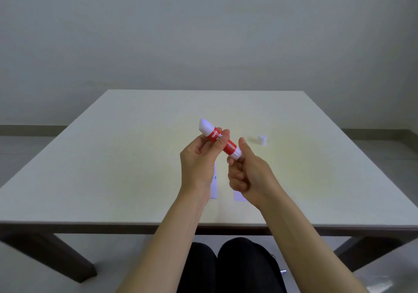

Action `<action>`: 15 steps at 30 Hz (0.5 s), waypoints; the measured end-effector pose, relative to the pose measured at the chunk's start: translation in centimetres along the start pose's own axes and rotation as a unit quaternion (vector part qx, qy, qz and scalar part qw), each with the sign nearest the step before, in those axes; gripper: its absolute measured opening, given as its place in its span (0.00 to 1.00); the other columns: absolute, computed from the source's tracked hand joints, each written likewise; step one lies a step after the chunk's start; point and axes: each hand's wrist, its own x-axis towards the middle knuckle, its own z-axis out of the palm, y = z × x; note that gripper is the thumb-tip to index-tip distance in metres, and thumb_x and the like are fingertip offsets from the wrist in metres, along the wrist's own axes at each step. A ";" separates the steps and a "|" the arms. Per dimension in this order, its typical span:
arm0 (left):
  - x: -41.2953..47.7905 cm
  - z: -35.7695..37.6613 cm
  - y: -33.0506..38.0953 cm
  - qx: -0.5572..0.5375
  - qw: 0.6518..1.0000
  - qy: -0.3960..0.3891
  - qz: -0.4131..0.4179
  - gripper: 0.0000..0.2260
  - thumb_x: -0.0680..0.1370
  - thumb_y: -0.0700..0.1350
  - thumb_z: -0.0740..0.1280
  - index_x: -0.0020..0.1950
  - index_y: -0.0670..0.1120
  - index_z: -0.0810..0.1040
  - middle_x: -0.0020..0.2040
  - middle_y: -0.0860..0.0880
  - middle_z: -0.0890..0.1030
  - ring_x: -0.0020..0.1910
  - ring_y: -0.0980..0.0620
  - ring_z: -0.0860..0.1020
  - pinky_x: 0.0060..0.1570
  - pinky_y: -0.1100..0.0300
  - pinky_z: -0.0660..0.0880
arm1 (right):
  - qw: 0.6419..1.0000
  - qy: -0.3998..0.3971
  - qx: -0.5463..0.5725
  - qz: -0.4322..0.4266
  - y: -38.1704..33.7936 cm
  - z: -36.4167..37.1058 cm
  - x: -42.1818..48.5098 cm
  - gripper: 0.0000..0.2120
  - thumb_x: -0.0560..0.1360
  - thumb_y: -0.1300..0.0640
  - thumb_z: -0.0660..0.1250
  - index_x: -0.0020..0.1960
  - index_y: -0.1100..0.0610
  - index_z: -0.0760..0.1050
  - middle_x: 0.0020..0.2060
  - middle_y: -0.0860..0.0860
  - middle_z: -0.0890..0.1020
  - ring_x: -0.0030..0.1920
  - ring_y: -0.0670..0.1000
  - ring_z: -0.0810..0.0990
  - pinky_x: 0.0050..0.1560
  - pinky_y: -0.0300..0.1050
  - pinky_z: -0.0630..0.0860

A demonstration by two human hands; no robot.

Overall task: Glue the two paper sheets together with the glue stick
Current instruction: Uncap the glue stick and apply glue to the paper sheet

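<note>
I hold a red and white glue stick (228, 146) above the table, tilted with its white glue tip up to the left. My left hand (199, 157) grips the red barrel. My right hand (246, 170) pinches the white knob at its lower end. The cap is off; a small white cap (262, 139) stands on the table to the right. Two white paper sheets lie flat under my hands, mostly hidden: one strip (214, 186) shows beside my left wrist, a corner of the other (238, 196) below my right hand.
The pale table (113, 157) has dark legs and a near edge just above my knees. A plain grey wall stands behind it. A small object lies on the floor at the lower right.
</note>
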 end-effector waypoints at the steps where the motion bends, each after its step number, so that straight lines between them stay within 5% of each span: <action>1: 0.0 0.1 0.0 -0.004 1.000 0.002 0.000 0.03 0.70 0.45 0.73 0.37 0.53 0.84 0.44 0.53 0.87 0.45 0.60 0.82 0.42 0.75 0.74 | 1.000 0.001 0.005 0.002 0.0 -0.2 0.1 0.26 0.76 0.39 0.59 0.28 0.55 0.76 0.25 0.50 0.65 0.20 0.47 0.60 0.20 0.36 0.56; 6: 0.0 0.3 -0.3 -0.021 0.999 0.032 -0.017 0.00 0.71 0.45 0.73 0.40 0.49 0.84 0.43 0.53 0.86 0.45 0.57 0.82 0.50 0.64 0.76 | 0.991 -0.069 -0.010 -0.115 0.0 -1.1 -0.1 0.13 0.69 0.47 0.70 0.46 0.57 0.80 0.34 0.51 0.79 0.27 0.50 0.73 0.29 0.38 0.69; 11: -0.2 0.7 -0.6 -0.019 0.999 -0.026 -0.012 0.03 0.72 0.43 0.71 0.44 0.51 0.83 0.46 0.53 0.87 0.50 0.59 0.83 0.48 0.71 0.75 | 0.999 0.025 -0.019 -0.021 -0.5 -0.8 0.1 0.27 0.75 0.38 0.61 0.27 0.56 0.74 0.21 0.49 0.64 0.19 0.47 0.59 0.19 0.37 0.57; 13: -0.1 0.8 -0.8 -0.030 0.999 -0.034 -0.016 0.04 0.73 0.43 0.70 0.48 0.48 0.82 0.47 0.53 0.86 0.52 0.58 0.82 0.53 0.68 0.74 | 0.999 0.040 -0.020 -0.017 -0.7 -0.7 0.1 0.32 0.75 0.34 0.57 0.22 0.54 0.72 0.22 0.49 0.67 0.19 0.47 0.59 0.19 0.37 0.56; 15: 0.0 0.8 -0.8 -0.040 0.999 -0.022 -0.013 0.05 0.74 0.42 0.70 0.49 0.47 0.82 0.47 0.53 0.86 0.52 0.58 0.82 0.54 0.66 0.74 | 0.998 0.017 -0.031 -0.056 -0.8 -0.9 -0.1 0.29 0.76 0.35 0.55 0.29 0.54 0.78 0.25 0.50 0.72 0.22 0.49 0.65 0.22 0.39 0.62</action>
